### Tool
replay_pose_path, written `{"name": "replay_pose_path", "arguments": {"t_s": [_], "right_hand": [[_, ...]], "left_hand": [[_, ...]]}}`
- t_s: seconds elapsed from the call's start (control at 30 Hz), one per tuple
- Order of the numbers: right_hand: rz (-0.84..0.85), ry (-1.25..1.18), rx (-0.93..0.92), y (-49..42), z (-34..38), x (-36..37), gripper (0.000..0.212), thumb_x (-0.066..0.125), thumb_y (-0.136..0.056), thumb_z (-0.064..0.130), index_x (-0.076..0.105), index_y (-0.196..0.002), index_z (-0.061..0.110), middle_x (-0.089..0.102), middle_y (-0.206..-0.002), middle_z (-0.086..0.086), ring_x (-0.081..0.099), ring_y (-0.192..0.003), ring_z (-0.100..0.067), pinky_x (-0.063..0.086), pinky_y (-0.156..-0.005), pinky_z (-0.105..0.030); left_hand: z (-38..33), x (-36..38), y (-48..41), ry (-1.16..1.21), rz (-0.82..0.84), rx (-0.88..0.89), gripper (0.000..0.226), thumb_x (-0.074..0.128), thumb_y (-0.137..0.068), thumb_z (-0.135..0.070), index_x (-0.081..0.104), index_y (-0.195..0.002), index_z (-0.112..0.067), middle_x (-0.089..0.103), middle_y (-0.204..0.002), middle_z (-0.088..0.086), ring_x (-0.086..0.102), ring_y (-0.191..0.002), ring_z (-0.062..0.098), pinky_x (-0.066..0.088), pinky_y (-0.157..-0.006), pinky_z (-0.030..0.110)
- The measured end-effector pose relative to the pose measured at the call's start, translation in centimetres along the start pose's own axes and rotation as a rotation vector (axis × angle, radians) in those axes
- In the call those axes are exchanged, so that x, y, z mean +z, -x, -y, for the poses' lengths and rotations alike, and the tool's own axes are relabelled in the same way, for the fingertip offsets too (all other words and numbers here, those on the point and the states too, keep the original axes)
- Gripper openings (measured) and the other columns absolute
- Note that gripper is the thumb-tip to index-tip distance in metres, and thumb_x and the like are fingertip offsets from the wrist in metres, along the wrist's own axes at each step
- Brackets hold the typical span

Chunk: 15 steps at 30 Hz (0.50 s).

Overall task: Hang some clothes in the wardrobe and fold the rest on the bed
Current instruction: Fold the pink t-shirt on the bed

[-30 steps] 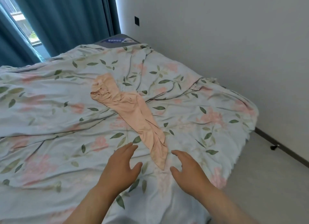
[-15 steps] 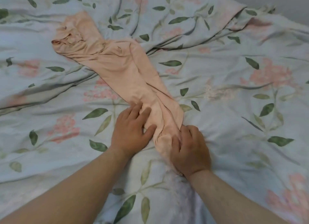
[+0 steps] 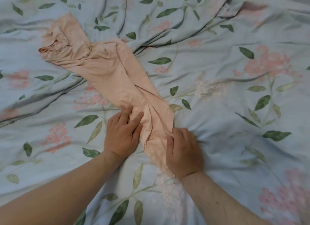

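Observation:
A long peach-coloured garment (image 3: 107, 70) lies bunched in a diagonal strip on the bed, its gathered end at the upper left and its narrow end near me. My left hand (image 3: 123, 134) lies on the left edge of the narrow end, fingers straight and spread on the cloth. My right hand (image 3: 183, 153) is at the right edge of that end, fingers curled into the fabric and thumb laid on top, gripping it. The tip of the garment is hidden under my right hand.
A pale blue quilt (image 3: 234, 93) with pink flowers and green leaves covers the whole bed, wrinkled in ridges across the top and left. Both my bare forearms reach in from the bottom edge.
A second ago both hands hovered open above the garment's near end. They came down onto it; my right hand has curled into the fabric. My view has dropped closer to the bed.

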State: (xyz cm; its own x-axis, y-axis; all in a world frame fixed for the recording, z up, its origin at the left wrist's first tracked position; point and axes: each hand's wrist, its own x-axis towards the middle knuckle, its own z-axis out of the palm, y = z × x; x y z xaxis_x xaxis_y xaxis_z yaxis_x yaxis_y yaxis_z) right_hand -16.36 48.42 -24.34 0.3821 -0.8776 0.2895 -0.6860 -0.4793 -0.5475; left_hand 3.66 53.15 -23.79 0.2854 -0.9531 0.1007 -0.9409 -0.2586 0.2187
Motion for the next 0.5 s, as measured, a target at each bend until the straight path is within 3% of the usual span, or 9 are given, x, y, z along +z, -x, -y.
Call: {"name": "replay_pose_path", "arguments": {"t_s": [0.17,0.3,0.37,0.43,0.5], "right_hand": [[0.001,-0.012,0.040,0.1,0.2,-0.4,0.022,0.044,-0.093,0.030,0.051,-0.077,0.017,0.055,-0.075,-0.003,0.051,-0.069,-0.026,0.040,-0.055,-0.035],[0.167,-0.082,0.216,-0.7,0.6,-1.7,0.028,0.048,-0.100,0.029,0.040,-0.074,0.022,0.055,-0.084,-0.001,0.051,-0.082,-0.024,0.036,-0.067,-0.035],[0.195,-0.153,0.325,-0.4,1.4,-3.2,0.036,0.051,-0.099,0.026,0.036,-0.066,0.022,0.050,-0.077,0.002,0.048,-0.078,-0.022,0.034,-0.066,-0.035],[0.187,-0.162,0.370,0.7,3.0,-5.4,0.039,0.054,-0.098,0.025,0.038,-0.064,0.019,0.044,-0.068,0.004,0.045,-0.073,-0.022,0.030,-0.061,-0.036],[0.176,-0.131,0.379,2.3,5.0,-7.7,0.037,0.055,-0.098,0.025,0.042,-0.064,0.018,0.044,-0.066,0.005,0.045,-0.071,-0.021,0.031,-0.057,-0.031]], "left_hand": [[0.1,0.0,0.2,0.069,-0.054,-0.008,0.045,0.037,-0.099,-0.044,0.065,-0.130,-0.026,0.049,-0.147,0.011,0.047,-0.126,0.034,0.030,-0.103,0.039],[0.2,0.1,0.1,0.163,-0.115,0.027,0.050,0.034,-0.097,-0.047,0.068,-0.126,-0.023,0.054,-0.143,0.010,0.049,-0.126,0.034,0.034,-0.104,0.043],[0.3,-0.2,0.0,0.211,-0.129,0.071,0.052,0.033,-0.097,-0.046,0.068,-0.126,-0.019,0.056,-0.140,0.012,0.049,-0.125,0.034,0.035,-0.106,0.044],[0.3,-0.7,0.5,0.241,-0.130,0.146,0.049,0.035,-0.098,-0.040,0.069,-0.121,-0.014,0.061,-0.133,0.013,0.053,-0.121,0.035,0.037,-0.105,0.043],[-0.3,-1.8,1.5,0.256,-0.198,0.259,0.039,0.040,-0.097,-0.033,0.073,-0.106,-0.014,0.070,-0.109,0.009,0.062,-0.101,0.034,0.043,-0.091,0.043]]}}
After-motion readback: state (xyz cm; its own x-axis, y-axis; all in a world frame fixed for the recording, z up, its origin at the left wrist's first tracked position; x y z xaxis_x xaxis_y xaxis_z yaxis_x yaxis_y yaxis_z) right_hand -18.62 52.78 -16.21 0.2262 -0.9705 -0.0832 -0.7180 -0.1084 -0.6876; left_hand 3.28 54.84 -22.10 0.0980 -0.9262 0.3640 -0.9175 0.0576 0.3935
